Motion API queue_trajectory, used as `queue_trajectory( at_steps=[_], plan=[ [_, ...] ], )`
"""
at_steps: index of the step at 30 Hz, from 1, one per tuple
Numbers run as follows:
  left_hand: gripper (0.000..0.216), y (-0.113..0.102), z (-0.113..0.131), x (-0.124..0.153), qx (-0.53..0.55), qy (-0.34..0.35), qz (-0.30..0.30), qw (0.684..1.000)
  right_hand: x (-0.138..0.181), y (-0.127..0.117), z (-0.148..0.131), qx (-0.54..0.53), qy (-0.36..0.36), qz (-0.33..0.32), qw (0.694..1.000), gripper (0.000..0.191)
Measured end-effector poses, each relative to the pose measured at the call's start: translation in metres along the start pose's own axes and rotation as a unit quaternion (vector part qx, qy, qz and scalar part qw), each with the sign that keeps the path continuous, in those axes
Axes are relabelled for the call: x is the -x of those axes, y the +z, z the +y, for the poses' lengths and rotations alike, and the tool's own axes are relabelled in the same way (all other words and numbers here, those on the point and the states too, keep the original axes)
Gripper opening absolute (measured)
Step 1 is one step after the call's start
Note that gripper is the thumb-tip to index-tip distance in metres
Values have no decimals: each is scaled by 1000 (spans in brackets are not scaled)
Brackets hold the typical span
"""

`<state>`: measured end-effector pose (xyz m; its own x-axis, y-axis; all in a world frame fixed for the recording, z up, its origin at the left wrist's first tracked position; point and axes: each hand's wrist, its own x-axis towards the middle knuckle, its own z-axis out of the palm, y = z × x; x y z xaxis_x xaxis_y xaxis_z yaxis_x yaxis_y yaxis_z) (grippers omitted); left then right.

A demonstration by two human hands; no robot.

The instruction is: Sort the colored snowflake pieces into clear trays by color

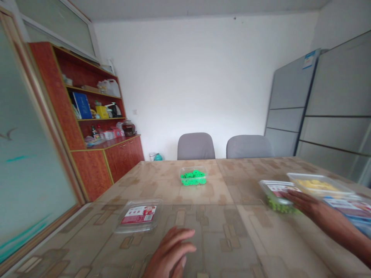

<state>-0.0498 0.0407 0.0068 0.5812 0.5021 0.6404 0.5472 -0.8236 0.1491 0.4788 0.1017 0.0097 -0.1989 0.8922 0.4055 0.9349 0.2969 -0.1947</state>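
Observation:
My left hand (171, 251) hovers over the near middle of the table, fingers loosely curved and apart, with nothing in it. To its left on the table lies a clear plastic lid (140, 216) with a red and white label. At the right, my right hand (304, 200) rests its outstretched fingers on the lid of a clear plastic box (279, 197) with small green pieces inside; its thumb is hidden. Beyond the left hand stands an uncovered clear box (193, 177) of bright green pieces.
Right of my right hand stand a clear box of yellow pieces (319, 184) and labelled plastic packaging (348, 210). Two grey chairs (196, 146) are at the far side of the patterned table (214, 243). A wooden cabinet (116, 156) stands at the left.

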Motion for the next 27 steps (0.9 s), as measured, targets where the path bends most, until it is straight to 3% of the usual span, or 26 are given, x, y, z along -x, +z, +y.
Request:
queue_trajectory(
  at_steps=[3,7,9,11,13,16,19,27],
  plan=[
    [30,-7,0,-5,21,-55,-30,998,0,0,-4,17,-14,7,1000,45],
    [29,-5,-19,-20,104,-156,-13,982,-9,3,-41,27,-36,50,998,47],
    [28,-1,-39,-36,181,-231,2,956,-15,7,-66,20,-41,81,996,46],
    [27,3,-63,-57,266,-343,41,900,-20,12,-91,0,-44,83,996,41],
    [25,7,-86,-82,269,-389,59,879,-26,17,-112,-16,-57,82,995,35],
    [30,10,-107,-115,281,-425,75,857,-30,23,-137,-20,-79,108,991,29],
    [31,12,-110,-137,301,-444,77,840,-29,27,-154,-64,-81,103,989,28],
    [32,10,-92,-147,363,-490,62,790,-20,34,-173,-161,-36,38,986,27]
  ],
)
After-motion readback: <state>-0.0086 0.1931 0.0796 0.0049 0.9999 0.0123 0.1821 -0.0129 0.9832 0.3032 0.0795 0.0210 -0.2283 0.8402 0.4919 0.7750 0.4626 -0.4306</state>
